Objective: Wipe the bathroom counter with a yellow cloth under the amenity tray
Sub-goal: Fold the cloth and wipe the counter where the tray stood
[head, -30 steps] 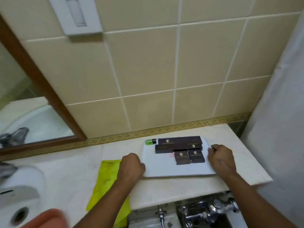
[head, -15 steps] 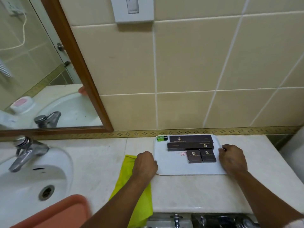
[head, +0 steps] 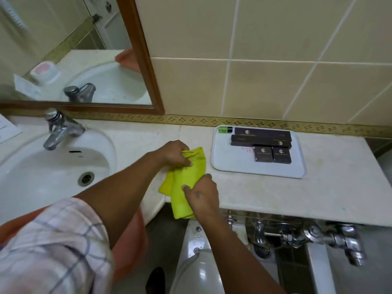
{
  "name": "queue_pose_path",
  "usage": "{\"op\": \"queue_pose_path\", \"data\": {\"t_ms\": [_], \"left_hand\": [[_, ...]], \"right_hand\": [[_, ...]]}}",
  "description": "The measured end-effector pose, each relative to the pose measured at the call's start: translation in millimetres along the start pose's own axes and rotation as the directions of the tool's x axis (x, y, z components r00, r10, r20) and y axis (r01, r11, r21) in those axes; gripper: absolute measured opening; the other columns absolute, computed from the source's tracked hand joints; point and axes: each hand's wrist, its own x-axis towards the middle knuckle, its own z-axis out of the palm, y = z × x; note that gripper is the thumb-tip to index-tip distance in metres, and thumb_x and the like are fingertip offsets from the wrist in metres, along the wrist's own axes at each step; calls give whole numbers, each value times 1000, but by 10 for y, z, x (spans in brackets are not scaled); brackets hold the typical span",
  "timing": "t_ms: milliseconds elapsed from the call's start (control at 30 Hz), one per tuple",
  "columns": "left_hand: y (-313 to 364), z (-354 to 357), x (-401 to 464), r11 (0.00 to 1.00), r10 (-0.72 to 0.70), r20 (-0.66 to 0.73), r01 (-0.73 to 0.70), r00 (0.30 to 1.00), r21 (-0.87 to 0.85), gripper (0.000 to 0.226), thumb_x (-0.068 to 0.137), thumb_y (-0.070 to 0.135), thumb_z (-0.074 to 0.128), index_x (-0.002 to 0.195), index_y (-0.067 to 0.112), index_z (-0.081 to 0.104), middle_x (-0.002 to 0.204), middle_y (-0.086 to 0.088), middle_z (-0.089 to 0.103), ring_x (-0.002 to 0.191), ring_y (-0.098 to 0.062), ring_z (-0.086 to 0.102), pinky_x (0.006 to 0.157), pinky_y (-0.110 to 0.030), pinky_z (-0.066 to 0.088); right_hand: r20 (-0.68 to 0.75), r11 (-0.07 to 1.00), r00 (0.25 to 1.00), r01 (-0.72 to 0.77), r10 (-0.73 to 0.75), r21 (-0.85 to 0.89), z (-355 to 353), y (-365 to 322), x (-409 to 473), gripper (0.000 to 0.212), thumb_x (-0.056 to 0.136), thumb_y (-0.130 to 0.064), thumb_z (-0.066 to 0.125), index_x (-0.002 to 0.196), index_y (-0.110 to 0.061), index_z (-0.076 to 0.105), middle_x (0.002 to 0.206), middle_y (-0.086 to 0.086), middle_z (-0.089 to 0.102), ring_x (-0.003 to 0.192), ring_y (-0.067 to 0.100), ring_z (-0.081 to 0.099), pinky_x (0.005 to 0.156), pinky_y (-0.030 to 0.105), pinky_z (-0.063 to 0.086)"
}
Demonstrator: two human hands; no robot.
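Both hands are gripping one soft, crumpled yellow cloth [head: 186,179] left of the tray [head: 224,164]: left hand [head: 174,153] at its far end, right hand [head: 202,194] nearer. The flat, rounded white tray is carrying four dark boxes [head: 263,143] and one green tube [head: 225,130].

Soft yellow cloth [head: 187,177] on smooth stone-like counter [head: 275,194] (matt).

Bare tabletop [head: 265,192] lies open right of the right grip [head: 201,195], while the amenity tray [head: 233,168] of dark boxes [head: 263,137] blocks the far right, and the sink [head: 42,166] and tap [head: 59,128] crowd the left.
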Motion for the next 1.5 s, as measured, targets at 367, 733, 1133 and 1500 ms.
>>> {"op": "queue_pose_path", "data": {"t_ms": [367, 733, 1133, 1500], "left_hand": [[1153, -50, 6, 969, 241, 194, -224, 951, -103, 27, 74, 26, 83, 61, 19, 60, 56, 9, 55, 57, -10, 53, 54, -22, 43], [3455, 1083, 757, 890, 455, 197, -436, 869, -132, 23, 74, 25, 84, 69, 15, 64, 67, -7, 60, 61, -21, 64, 41, -26, 52], [2319, 1365, 279, 523, 831, -21, -769, 555, 366, 42, 91, 10, 51, 132, 2, 54, 133, -21, 58, 122, -35, 55, 105, -42, 44], [1590, 1556, 125, 435, 847, 192, -855, 495, 283, 54, 95, 14, 45, 148, 11, 35, 158, -6, 29, 148, -20, 20, 121, -39, 20]], "right_hand": [[-36, 879, 999, -5, 25, 477, -736, 708, -268, 21, 76, -28, 75, 90, -15, 65, 89, 6, 73, 83, 25, 68, 78, 42, 57], [-392, 716, 878, 85, 274, 693, -2541, 2403, -139, 37, 78, -9, 79, 106, -26, 61, 113, 13, 69, 99, 28, 68, 88, 46, 57], [-508, 942, 830, 58, -230, -331, -2804, 2354, 574, 50, 95, -30, 52, 142, -14, 48, 151, 14, 44, 140, 32, 36, 114, 40, 27], [-190, 726, 891, 195, -413, -660, -2780, 1962, 1616, 49, 102, -30, 34, 150, -24, 36, 160, 8, 31, 148, 32, 24, 120, 45, 19]]}}
